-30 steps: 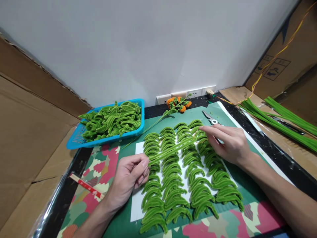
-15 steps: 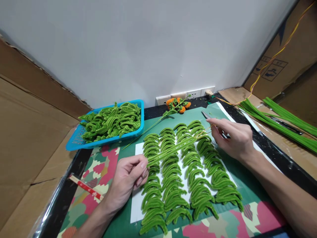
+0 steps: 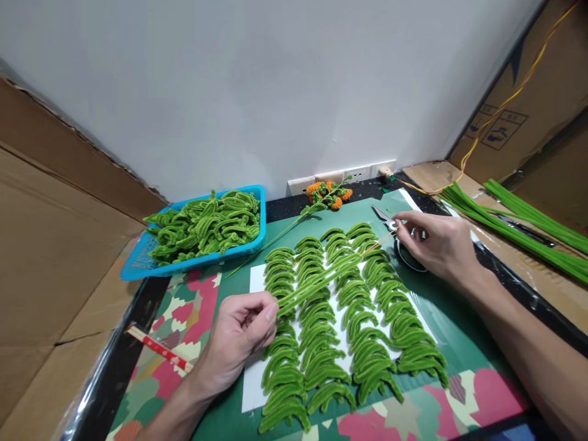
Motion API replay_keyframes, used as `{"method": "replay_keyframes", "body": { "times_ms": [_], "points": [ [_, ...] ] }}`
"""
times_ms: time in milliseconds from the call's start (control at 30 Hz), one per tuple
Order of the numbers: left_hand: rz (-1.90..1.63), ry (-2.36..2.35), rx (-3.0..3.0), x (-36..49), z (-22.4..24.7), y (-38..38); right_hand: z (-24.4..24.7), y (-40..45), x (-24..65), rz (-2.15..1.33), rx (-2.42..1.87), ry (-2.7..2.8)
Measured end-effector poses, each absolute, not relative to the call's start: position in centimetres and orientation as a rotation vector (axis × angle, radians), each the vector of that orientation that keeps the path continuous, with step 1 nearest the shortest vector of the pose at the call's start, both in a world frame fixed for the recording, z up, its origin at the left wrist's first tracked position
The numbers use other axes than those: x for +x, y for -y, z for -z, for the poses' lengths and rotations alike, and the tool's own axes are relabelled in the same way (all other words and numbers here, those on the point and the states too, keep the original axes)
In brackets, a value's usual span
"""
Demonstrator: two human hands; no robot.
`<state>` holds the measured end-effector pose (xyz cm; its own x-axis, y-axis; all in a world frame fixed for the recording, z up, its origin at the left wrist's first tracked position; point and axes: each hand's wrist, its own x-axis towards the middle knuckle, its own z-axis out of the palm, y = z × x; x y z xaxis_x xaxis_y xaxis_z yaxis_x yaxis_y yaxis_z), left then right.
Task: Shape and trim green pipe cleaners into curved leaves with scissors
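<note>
Here, I have my left fingers (image 3: 263, 324) pinching fuzzy green stems (image 3: 350, 261), my right fingers (image 3: 416, 220) pinching thin golden thread (image 3: 379, 243)

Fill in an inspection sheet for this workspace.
Surface: green sheet and patterned covering, white paper on top.
Work pieces: curved green pieces in four columns; a green heap in a blue basket.
Clutter: scissors, orange flowers, red-sleeved sticks, long green stems.
Left hand: grips thin green strips.
Right hand: seems to pinch a thin yellow strand, beside the scissors.
Cables: yellow cable runs from a plug up the right side.
Surroundings: white wall behind, cardboard at both sides.
</note>
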<state>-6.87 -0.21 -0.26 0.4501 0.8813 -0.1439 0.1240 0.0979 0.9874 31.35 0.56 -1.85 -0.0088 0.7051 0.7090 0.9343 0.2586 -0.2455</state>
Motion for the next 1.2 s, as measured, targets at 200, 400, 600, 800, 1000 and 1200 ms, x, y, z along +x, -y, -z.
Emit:
{"method": "replay_keyframes", "body": {
  "times_ms": [200, 400, 600, 800, 1000, 1200],
  "points": [
    [-0.69, -0.99, 1.48, -7.3, 0.0, 0.4, 2.0, -0.9, 33.3, 0.322, -1.588, 1.622],
    [-0.66, -0.957, 1.481, -7.5, 0.4, 0.3, 1.8, -1.3, 35.4, 0.325, -1.745, 1.472],
    [-0.643, -0.959, 1.409, -7.7, 0.3, 0.4, 1.4, -1.5, 37.8, 0.359, -1.899, 1.251],
    [-0.661, -0.947, 1.38, -7.6, -0.5, 0.3, 0.8, -1.5, 40.0, 0.392, -1.955, 1.054],
    [-0.749, -0.961, 1.436, -7.8, -1.4, 0.0, 0.1, -1.4, 41.2, 0.444, -1.97, 0.941],
    [-0.785, -0.932, 1.405, -8.0, -1.3, -0.1, 0.4, -1.3, 42.1, 0.485, -1.935, 0.911]
  ]
}}
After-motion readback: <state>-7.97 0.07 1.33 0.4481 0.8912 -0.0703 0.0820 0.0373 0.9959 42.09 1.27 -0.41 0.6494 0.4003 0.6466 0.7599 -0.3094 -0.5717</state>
